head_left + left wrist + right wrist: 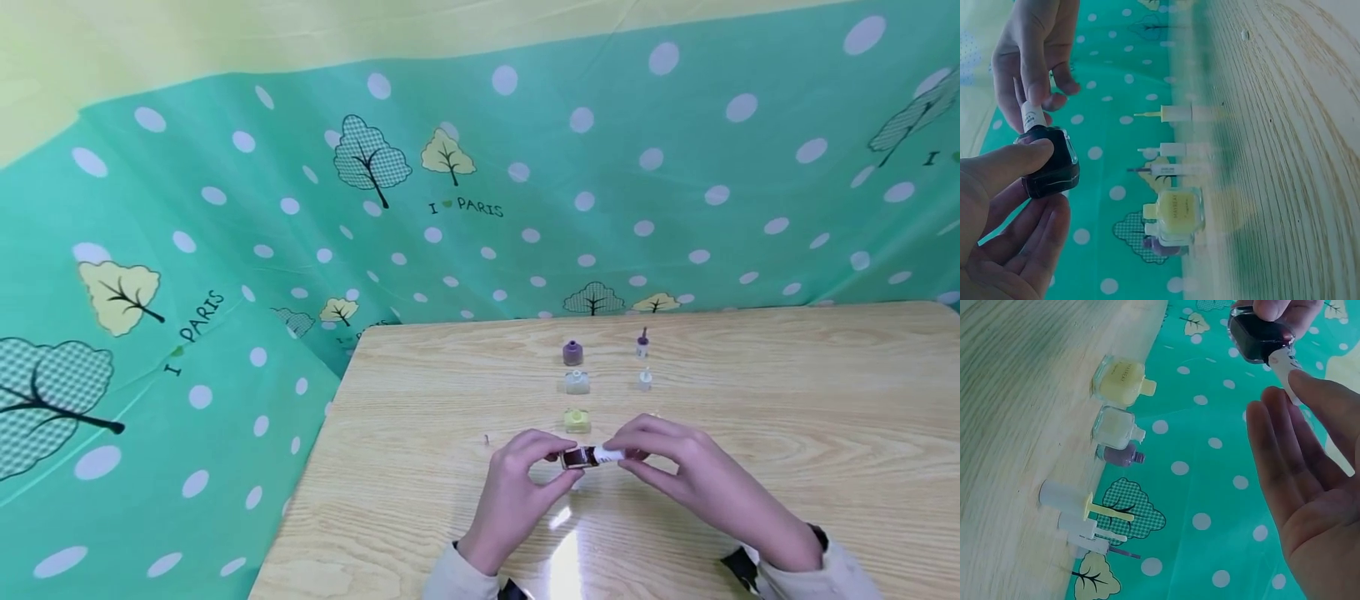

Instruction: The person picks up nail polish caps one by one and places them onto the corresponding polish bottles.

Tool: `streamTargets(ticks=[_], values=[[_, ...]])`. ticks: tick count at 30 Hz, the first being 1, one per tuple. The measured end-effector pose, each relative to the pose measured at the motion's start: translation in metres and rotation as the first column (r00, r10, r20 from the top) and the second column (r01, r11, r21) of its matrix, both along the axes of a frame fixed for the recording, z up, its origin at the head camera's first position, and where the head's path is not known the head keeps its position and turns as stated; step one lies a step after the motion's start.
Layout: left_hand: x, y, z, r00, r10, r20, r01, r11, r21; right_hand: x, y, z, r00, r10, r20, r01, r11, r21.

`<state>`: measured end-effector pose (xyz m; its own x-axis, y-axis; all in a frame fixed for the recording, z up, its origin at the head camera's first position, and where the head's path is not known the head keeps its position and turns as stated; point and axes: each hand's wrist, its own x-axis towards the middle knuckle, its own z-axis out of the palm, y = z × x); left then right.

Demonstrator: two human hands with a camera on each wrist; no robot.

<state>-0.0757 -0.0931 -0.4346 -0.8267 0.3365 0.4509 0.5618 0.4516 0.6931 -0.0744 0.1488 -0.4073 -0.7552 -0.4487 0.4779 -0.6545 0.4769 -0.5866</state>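
Observation:
A dark nail polish bottle [579,457] is held on its side above the table, its white cap [609,454] pointing right. My left hand [522,487] pinches the glass body between thumb and fingers, as the left wrist view also shows. With thumb and fingertips my right hand [686,467] grips the cap. The cap is on the bottle's neck. Just beyond the hands stands an uncapped yellow polish bottle [577,420], with a clear whitish bottle [577,382] and a purple bottle [573,352] behind it in a row.
Right of the bottles, brush caps stand with brushes upward: a purple-brush cap [642,343], a white-brush cap [645,379] and a yellow-brush cap [1065,495]. A tiny object [486,439] lies on the wooden table [405,400] at left. A green patterned cloth [480,167] hangs behind.

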Motion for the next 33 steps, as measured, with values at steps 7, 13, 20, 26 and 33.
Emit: streamTargets(ticks=[7, 13, 20, 26, 33], values=[[0.0001, 0.0026, 0.0003, 1.000, -0.010, -0.022, 0.010, 1.000, 0.003, 0.0014, -0.0019, 0.0014, 0.996, -0.069, 0.053, 0.068, 0.997, 0.029], [0.0004, 0.0035, 0.0000, 0.998, -0.029, -0.057, 0.028, 1.000, -0.011, 0.0022, -0.0036, 0.0022, 0.985, -0.101, 0.139, 0.089, 0.992, 0.085], [0.0000, 0.0026, 0.0011, 0.999, -0.013, -0.034, 0.012, 1.000, -0.007, 0.0041, -0.0027, 0.0051, 0.983, -0.109, 0.146, 0.101, 0.993, 0.063], [0.0004, 0.0018, 0.0014, 1.000, -0.011, -0.022, 0.011, 1.000, 0.004, 0.0027, 0.0010, 0.0043, 0.999, -0.034, 0.019, 0.033, 0.999, 0.018], [0.0013, 0.0030, -0.0012, 0.999, -0.011, -0.033, 0.011, 1.000, 0.024, 0.0020, -0.0009, 0.0026, 0.999, -0.044, 0.011, 0.044, 0.999, 0.012]])
